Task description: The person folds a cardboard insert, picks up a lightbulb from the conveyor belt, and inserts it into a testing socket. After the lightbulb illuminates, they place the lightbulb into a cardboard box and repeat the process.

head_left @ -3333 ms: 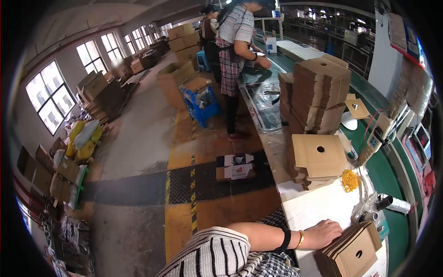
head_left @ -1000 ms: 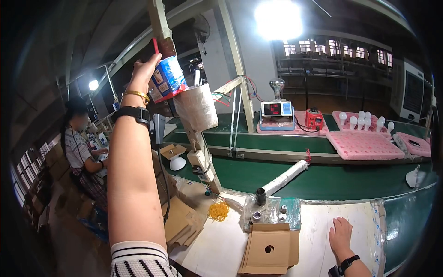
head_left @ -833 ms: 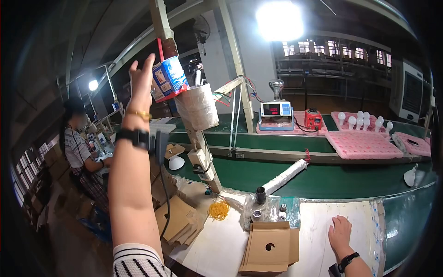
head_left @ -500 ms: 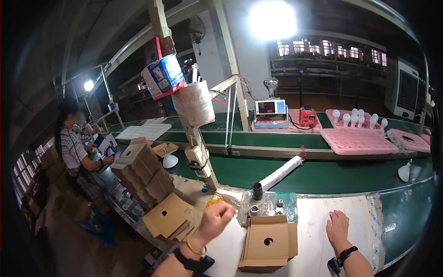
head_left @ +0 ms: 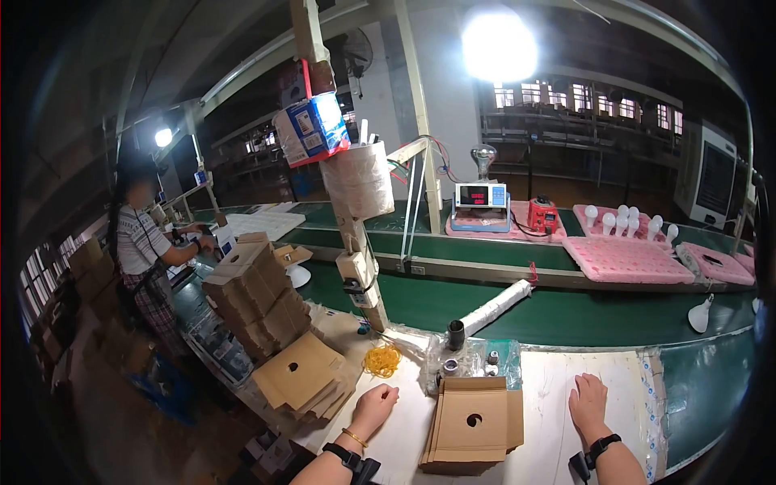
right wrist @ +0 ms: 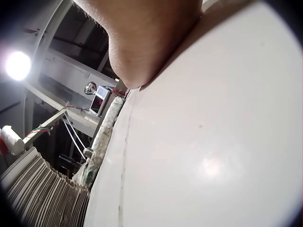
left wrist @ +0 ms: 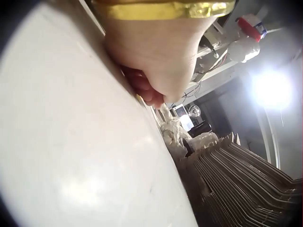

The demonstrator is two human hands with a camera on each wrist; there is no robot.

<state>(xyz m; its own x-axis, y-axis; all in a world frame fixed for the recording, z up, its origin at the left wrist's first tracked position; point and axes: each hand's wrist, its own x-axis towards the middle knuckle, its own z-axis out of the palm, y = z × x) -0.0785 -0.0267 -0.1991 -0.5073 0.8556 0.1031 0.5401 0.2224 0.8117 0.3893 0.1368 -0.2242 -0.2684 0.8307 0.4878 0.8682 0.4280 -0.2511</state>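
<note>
My left hand [head_left: 376, 402] rests on the white tabletop [head_left: 558, 388], fingers curled under, with nothing visible in it; in the left wrist view the curled fingers [left wrist: 142, 87] press on the white surface. A heap of yellow rubber bands [head_left: 381, 360] lies just beyond it. My right hand [head_left: 588, 400] lies flat on the table, fingers straight. Between the hands sits a stack of flat cardboard sheets [head_left: 473, 424] with a round hole. The sheets' edges [right wrist: 38, 194] show in the right wrist view.
A plastic bag with small sockets [head_left: 477, 368] lies behind the stack. More cardboard stacks [head_left: 259, 303] stand to the left. A post carries a blue box [head_left: 311, 129] and a wrapped cup [head_left: 360, 182]. Beyond runs a green conveyor [head_left: 566, 311] with pink bulb trays [head_left: 626, 257]. Another person [head_left: 141, 250] works far left.
My left hand let go of the blue box up on the post, dropped past the rubber bands and now rests on the table. The right hand stayed flat.
</note>
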